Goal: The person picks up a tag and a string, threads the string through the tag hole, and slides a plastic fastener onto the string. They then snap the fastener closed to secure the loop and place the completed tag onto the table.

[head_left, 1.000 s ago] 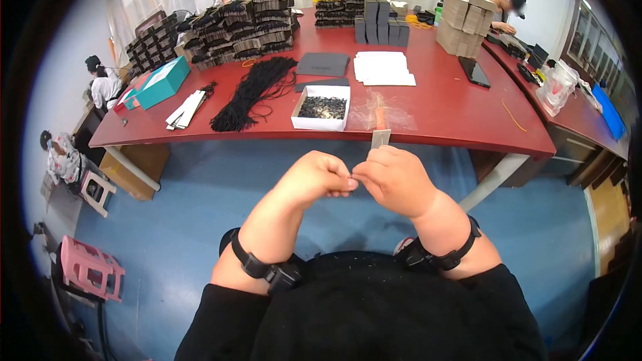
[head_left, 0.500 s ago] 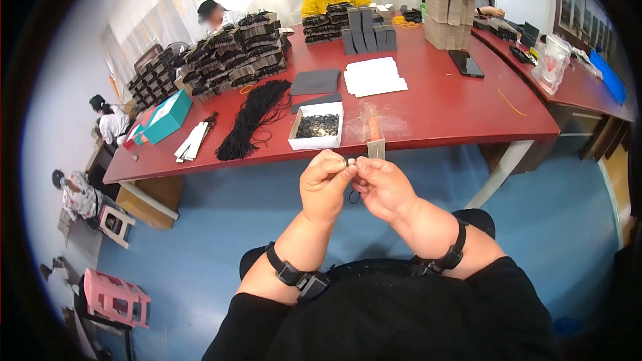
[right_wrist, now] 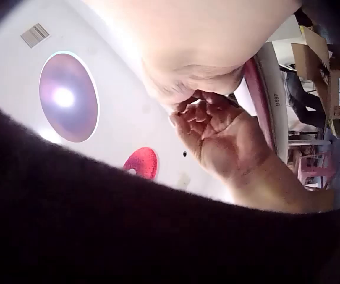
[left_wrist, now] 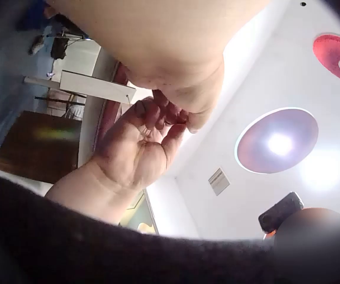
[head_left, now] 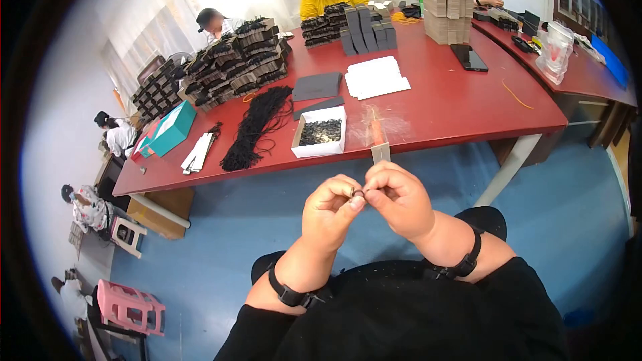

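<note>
In the head view my left hand [head_left: 328, 214] and right hand [head_left: 401, 202] meet in front of the table's near edge. Between their fingertips is a short, dark, thin cord [head_left: 359, 193], pinched by thumb and forefinger on each side. Its ends are hidden in the fingers, and its fine detail is too small to make out. Both wrist views show the fingertips close together, the cord mostly covered by the hands. Just beyond the right hand, a flat pale strip [head_left: 380, 153] juts from the table edge under orange and clear tape [head_left: 376, 132].
On the red table [head_left: 455, 113] stand a white box [head_left: 340, 135] of small dark pieces, a bundle of black cords [head_left: 251, 137], white cards [head_left: 376, 79], grey sheets [head_left: 317, 85] and a phone [head_left: 469, 57]. Stacked bundles [head_left: 234, 60] rise behind. Other people sit around.
Both hands came together and rose toward the table edge, then shifted slightly. A dark loop hanging below the right hand half a second ago is out of sight. The head view has tilted.
</note>
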### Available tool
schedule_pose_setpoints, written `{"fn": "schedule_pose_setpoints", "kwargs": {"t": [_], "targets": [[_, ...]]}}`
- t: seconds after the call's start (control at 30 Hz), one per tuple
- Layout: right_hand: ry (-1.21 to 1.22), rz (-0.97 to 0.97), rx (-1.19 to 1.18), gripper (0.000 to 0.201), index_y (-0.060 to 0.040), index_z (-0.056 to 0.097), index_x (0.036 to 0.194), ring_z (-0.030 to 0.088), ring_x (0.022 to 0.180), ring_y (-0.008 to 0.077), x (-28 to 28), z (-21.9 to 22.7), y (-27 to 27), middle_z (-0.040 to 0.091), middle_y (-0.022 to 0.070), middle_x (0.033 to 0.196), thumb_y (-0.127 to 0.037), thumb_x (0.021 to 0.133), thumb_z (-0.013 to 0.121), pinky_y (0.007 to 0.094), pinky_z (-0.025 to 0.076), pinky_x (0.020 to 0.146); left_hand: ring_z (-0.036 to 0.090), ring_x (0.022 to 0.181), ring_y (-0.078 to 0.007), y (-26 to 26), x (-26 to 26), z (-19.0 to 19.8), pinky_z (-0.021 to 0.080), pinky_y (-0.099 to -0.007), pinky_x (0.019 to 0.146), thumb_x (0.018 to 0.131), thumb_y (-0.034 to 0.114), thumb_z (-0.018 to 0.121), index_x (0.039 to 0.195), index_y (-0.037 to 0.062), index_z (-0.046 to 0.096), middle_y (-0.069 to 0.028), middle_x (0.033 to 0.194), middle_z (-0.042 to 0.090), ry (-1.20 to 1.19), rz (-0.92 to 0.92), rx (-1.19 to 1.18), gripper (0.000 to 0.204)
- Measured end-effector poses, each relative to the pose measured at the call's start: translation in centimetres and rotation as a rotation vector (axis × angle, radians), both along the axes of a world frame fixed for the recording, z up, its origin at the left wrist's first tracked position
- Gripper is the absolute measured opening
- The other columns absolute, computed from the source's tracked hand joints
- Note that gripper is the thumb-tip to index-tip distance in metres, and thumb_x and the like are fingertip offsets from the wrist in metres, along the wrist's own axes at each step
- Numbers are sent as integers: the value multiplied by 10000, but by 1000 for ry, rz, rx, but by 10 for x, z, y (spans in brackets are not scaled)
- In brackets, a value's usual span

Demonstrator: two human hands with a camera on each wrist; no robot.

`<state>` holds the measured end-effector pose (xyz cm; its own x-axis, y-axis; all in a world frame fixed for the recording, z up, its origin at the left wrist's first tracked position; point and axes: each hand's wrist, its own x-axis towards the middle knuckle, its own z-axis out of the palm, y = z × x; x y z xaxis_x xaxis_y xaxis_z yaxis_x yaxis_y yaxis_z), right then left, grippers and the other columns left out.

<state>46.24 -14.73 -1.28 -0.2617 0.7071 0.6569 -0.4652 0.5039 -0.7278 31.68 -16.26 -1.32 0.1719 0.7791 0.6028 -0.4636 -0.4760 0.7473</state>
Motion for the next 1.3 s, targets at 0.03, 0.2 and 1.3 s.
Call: {"fn": "schedule_pose_setpoints", "kwargs": {"t": [0.03,0.2,1.3], "targets": [[-30,-79,73,62,-10,572,850,503,725,112,3,3,-3,525,44,866,-61,849,608,253,430,631,528,806,-134,-7,1,5,454,-262,720,821,-44,593,865,11,542,-84,888,555,1,7,1,87],[-218,-314,507,86,-7,594,799,521,659,153,17,19,1,534,64,783,-37,779,673,272,427,556,580,805,-167,-20,-6,15,481,-282,719,839,-55,557,890,0,547,-128,916,591,155,76,19,76],[-225,31,-366,67,-9,606,823,456,692,28,13,-2,15,529,-30,799,-76,824,612,188,378,599,437,716,-146,-9,-4,23,380,-253,605,648,42,757,820,67,636,-36,778,443,788,784,336,212]]}}
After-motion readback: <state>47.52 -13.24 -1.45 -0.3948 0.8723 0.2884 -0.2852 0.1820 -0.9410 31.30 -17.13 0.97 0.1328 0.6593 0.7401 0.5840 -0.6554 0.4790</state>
